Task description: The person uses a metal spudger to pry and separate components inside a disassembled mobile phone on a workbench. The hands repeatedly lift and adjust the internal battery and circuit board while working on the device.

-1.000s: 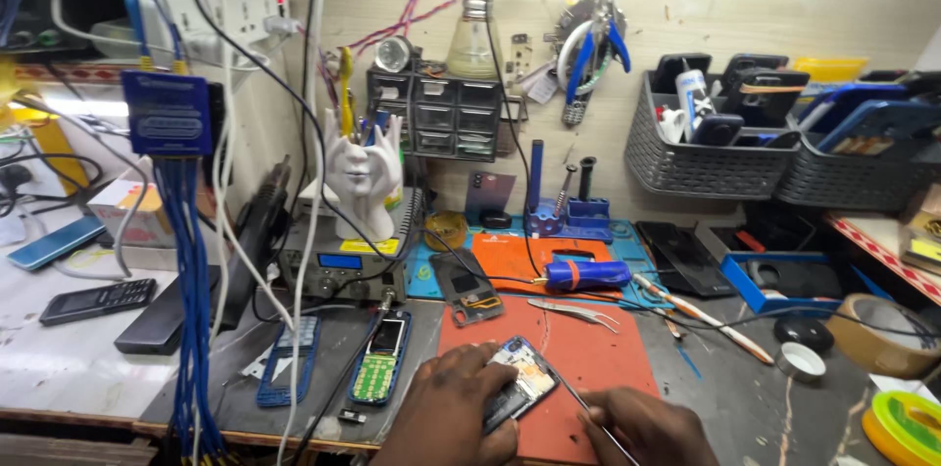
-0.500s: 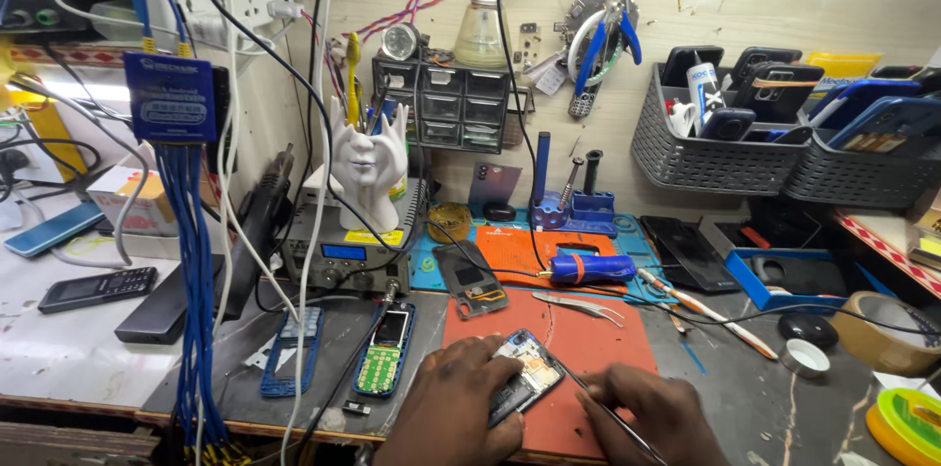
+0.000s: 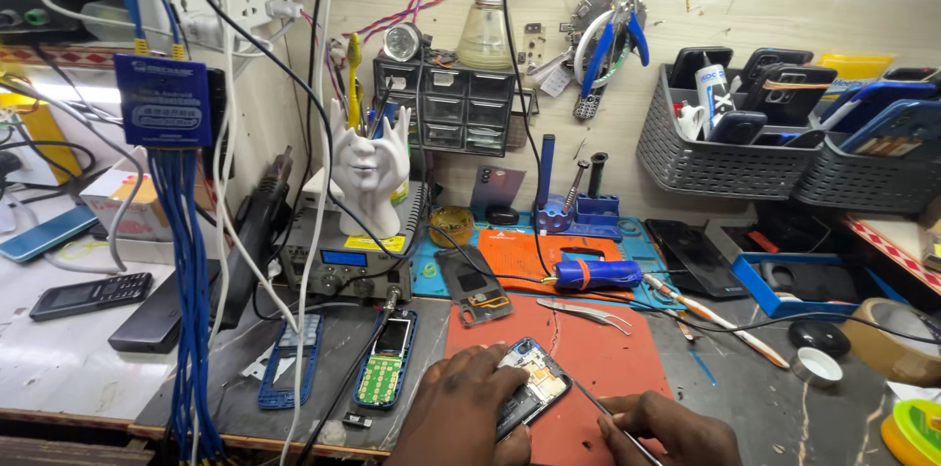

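Head view looks down on my workbench (image 3: 88, 378), its near edge running along the bottom of the frame. On it lies the red mat (image 3: 618, 368), with bare red surface open to the far and right side of my hands, up to the tweezers (image 3: 585, 312) lying across its far part. Left of the mat sits an opened keypad phone (image 3: 387, 360) and a blue phone frame (image 3: 294, 360), so that side is crowded; right of the mat the dark bench top is freer, with a small tape roll (image 3: 816, 366) well apart. My left hand (image 3: 461, 412) comes up from the near edge, palm down, fingers curled around the opened smartphone (image 3: 529, 390) and pinning it on the near part of the mat, its exposed insides facing up. My right hand (image 3: 671, 427) rests low at the mat's near right corner, fingers pinched narrow on a thin metal probe (image 3: 603, 412), whose tip points left toward the phone's right edge.
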